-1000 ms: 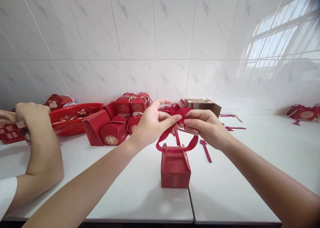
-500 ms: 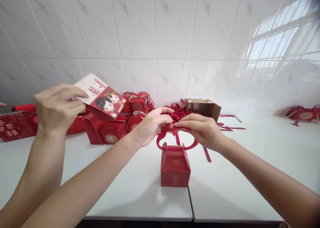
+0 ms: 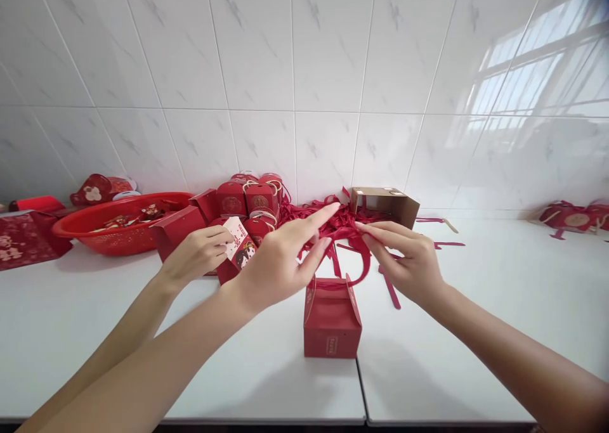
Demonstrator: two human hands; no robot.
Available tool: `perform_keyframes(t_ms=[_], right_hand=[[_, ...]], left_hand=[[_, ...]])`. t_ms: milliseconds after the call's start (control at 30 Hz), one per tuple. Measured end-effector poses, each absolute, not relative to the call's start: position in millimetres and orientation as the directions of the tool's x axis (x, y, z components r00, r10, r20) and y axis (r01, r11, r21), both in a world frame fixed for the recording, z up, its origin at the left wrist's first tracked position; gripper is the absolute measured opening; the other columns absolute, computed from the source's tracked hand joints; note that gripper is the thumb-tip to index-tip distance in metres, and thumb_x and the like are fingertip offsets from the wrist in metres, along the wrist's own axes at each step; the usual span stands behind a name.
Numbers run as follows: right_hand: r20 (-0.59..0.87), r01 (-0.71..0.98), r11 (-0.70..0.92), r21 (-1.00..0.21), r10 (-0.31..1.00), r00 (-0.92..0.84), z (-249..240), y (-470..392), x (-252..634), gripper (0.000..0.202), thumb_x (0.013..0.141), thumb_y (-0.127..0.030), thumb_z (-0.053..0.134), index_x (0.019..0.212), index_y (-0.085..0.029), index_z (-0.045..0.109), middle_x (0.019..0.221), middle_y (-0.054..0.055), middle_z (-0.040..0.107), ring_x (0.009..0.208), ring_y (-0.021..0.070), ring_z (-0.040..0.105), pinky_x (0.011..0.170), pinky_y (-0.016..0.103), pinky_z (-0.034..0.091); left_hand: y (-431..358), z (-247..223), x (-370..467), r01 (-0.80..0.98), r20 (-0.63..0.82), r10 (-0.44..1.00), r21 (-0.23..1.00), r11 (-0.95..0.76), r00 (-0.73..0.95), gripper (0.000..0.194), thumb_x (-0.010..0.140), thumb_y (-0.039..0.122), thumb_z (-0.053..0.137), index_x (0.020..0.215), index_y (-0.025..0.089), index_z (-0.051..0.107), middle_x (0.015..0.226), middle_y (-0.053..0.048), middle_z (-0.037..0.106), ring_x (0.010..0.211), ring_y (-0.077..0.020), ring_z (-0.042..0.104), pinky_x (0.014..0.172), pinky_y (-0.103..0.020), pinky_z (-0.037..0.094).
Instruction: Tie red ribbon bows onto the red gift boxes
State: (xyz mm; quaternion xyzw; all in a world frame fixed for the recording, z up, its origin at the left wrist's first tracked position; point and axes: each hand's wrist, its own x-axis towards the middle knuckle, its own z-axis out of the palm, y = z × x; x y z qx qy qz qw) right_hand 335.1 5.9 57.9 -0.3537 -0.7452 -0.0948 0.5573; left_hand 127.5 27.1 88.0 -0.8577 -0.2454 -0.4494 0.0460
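Observation:
A small red gift box (image 3: pixel 332 322) stands upright on the table, a red ribbon (image 3: pixel 365 262) running through its raised top flaps. My right hand (image 3: pixel 412 258) pinches the ribbon above the box between thumb and fingertips. On the other side, my left hand (image 3: pixel 285 255) has its index finger stretched out and its thumb apart from it. Ribbon passes at that thumb tip and goes behind the hand, where the other fingers seem curled around it, partly hidden. Another person's hand (image 3: pixel 197 252) holds a printed card-like red and white piece (image 3: pixel 238 239) at the left.
Red boxes (image 3: pixel 233 198) are stacked near the wall, beside a heap of red ribbons (image 3: pixel 318 211) and an open cardboard box (image 3: pixel 406 208). A red plastic basket (image 3: pixel 109 239) holds small items. More packed red boxes (image 3: pixel 578 217) lie far right. A seam (image 3: pixel 362 388) divides the tabletop.
My hands have moved slightly apart, and my left index finger and thumb have spread. The other person's hand has moved right and down with the printed piece, uncovering the basket.

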Motion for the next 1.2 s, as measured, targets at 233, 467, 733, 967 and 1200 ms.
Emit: perform_keyframes(t_ms=[233, 467, 733, 967, 1200], right_hand=[[0.606, 0.895, 0.262, -0.362, 0.796, 0.013, 40, -24, 389, 0.026, 0.082, -0.033, 0.05, 0.061, -0.021, 0.06, 0.058, 0.001, 0.063, 0.05, 0.015, 0.054, 0.046, 0.026, 0.041], [0.131, 0.991, -0.067, -0.113, 0.988, 0.081, -2, -30, 429, 0.028, 0.077, -0.027, 0.049, 0.051, -0.022, 0.055, 0.055, 0.003, 0.061, 0.05, 0.0182, 0.056, 0.045, 0.026, 0.031], [0.184, 0.973, 0.058, -0.222, 0.983, -0.017, -10, -18, 418, 0.038, 0.088, -0.039, 0.041, 0.113, -0.022, 0.063, 0.112, 0.011, 0.066, 0.092, 0.0269, 0.065, 0.071, 0.038, 0.051], [0.342, 0.842, 0.46, -0.282, 0.868, -0.36, 10, -10, 349, 0.055, 0.088, -0.055, 0.042, 0.13, -0.02, 0.05, 0.131, 0.013, 0.053, 0.116, 0.0284, 0.053, 0.094, 0.042, 0.045], [0.216, 0.83, 0.534, -0.16, 0.84, -0.499, 20, -2, 319, 0.047, 0.085, -0.053, 0.047, 0.115, -0.018, 0.058, 0.105, 0.011, 0.065, 0.083, 0.0258, 0.063, 0.074, 0.038, 0.045]], left_hand=[[30, 65, 64, 0.81, 0.824, 0.507, 0.107, -0.576, 0.251, 0.031, 0.079, 0.012, 0.046, 0.105, 0.018, 0.062, 0.059, 0.005, 0.049, 0.053, -0.0102, 0.048, 0.059, -0.021, 0.043], [38, -10, 15, 0.901, 0.497, 0.856, 0.295, -0.318, 0.14, 0.034, 0.068, 0.014, 0.042, 0.095, 0.018, 0.061, 0.057, 0.005, 0.048, 0.05, -0.0131, 0.05, 0.053, -0.022, 0.041], [50, -26, 31, 0.803, 0.395, 0.899, 0.464, -0.375, 0.191, 0.015, 0.074, 0.029, 0.052, 0.079, 0.022, 0.064, 0.089, -0.004, 0.06, 0.086, -0.0219, 0.061, 0.079, -0.032, 0.048], [39, -9, 100, 0.438, 0.318, 0.878, 0.773, -0.459, 0.357, 0.023, 0.082, 0.035, 0.054, 0.1, 0.025, 0.066, 0.108, -0.005, 0.059, 0.105, -0.0213, 0.057, 0.092, -0.036, 0.047], [32, -5, 116, 0.45, 0.333, 0.862, 0.748, -0.488, 0.382, 0.017, 0.082, 0.026, 0.054, 0.093, 0.023, 0.066, 0.102, -0.006, 0.056, 0.101, -0.0202, 0.058, 0.09, -0.036, 0.049]])
